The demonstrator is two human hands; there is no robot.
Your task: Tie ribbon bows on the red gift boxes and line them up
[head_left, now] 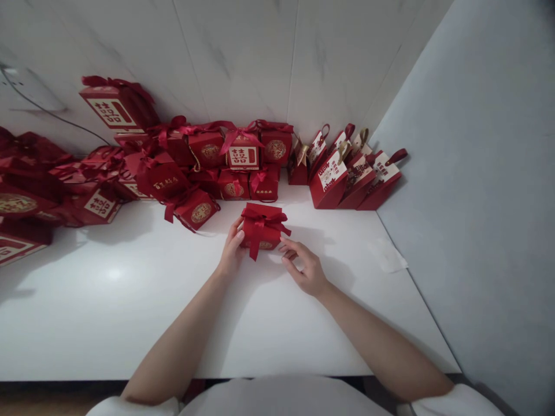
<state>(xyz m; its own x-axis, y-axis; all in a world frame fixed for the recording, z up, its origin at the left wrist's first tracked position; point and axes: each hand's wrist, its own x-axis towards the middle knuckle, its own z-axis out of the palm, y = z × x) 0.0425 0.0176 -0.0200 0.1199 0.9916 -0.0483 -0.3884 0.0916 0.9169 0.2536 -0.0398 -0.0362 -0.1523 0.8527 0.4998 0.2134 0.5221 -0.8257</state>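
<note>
A red gift box (273,236) with a ribbon bow on top is in front of me on the white table. Its loose ribbon end hangs down the near side, partly over a gold emblem. My left hand (234,249) grips the box's left side, thumb toward me and fingers behind the edge. At the right side, my right hand (306,268) is open with its fingers apart and slightly curled. Its index fingertip is at the box's near right corner; I cannot tell whether it presses on it.
Stacked red gift boxes (234,185) stand along the tiled wall, with more piled at the left (26,196). To the right are several red triangular boxes with ribbon loops (355,179). A pale wall panel (477,173) bounds the table's right edge, near a white paper piece (392,256).
</note>
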